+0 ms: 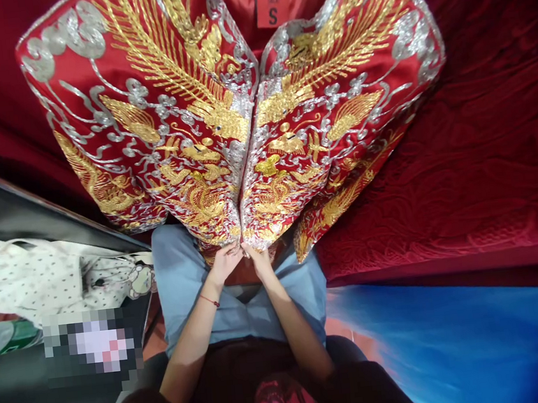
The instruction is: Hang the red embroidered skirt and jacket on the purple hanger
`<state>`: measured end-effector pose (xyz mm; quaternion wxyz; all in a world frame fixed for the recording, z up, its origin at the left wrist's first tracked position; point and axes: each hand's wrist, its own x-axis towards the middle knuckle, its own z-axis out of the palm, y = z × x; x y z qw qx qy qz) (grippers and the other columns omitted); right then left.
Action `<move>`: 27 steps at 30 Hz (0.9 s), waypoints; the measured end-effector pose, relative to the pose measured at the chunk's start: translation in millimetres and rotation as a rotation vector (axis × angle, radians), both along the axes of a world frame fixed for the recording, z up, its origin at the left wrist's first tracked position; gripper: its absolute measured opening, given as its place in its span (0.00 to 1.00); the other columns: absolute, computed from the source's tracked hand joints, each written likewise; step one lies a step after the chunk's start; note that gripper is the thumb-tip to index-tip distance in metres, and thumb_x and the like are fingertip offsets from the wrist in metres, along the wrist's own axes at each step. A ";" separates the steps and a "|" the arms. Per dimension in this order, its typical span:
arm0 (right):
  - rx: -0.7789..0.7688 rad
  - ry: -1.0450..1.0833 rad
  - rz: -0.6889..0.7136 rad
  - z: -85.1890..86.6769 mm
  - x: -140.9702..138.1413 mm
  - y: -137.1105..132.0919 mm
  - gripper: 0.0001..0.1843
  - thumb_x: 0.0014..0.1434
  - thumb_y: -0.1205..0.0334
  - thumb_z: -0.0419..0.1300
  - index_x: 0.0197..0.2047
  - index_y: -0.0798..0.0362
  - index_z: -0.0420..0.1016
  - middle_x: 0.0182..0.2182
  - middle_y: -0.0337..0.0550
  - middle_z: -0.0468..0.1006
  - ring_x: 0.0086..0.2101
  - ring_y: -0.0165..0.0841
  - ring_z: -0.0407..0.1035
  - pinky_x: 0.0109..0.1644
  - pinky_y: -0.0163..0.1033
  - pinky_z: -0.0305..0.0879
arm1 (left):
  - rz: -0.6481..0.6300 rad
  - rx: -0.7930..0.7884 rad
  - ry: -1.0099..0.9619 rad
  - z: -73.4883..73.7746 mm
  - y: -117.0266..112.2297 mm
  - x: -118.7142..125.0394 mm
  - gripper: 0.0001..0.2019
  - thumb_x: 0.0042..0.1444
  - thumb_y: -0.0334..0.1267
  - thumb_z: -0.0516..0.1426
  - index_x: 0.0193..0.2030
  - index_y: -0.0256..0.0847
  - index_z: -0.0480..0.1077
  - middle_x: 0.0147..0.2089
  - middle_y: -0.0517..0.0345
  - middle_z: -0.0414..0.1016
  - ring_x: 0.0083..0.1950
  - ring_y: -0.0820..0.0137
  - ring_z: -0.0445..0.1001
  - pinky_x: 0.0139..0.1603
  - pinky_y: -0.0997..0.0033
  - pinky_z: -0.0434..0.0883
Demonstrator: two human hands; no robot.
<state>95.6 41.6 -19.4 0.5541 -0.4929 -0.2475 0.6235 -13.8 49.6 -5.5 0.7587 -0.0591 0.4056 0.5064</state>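
A red jacket (247,133) with gold and silver embroidery hangs down over a red cloth, its lower end reaching my lap. Its two front edges meet along the middle, and a label marked S (272,9) shows inside the neck. At the bottom hem, my left hand (225,262) pinches the jacket beside the front opening. My right hand (257,258) grips the hem just across from it. The fingertips of both hands nearly touch at the opening. Whether they also hold a small fastener is too small to tell.
Dark red velvety cloth (461,162) spreads to the right, above a blue surface (456,335). On the left, a dotted white cloth bag (27,278), a green-labelled bottle (14,336) and a blurred-out item (101,341) lie on a black seat (39,392).
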 end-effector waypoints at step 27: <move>0.039 0.034 -0.034 -1.1 -0.9 -1.9 0.25 0.43 0.62 0.71 0.47 0.48 0.77 0.46 0.40 0.82 0.48 0.35 0.76 0.61 0.45 0.69 | -0.089 0.047 0.030 -13.2 -1.5 1.7 0.06 0.61 0.32 0.59 0.37 0.36 0.78 0.43 0.48 0.82 0.50 0.66 0.79 0.61 0.67 0.71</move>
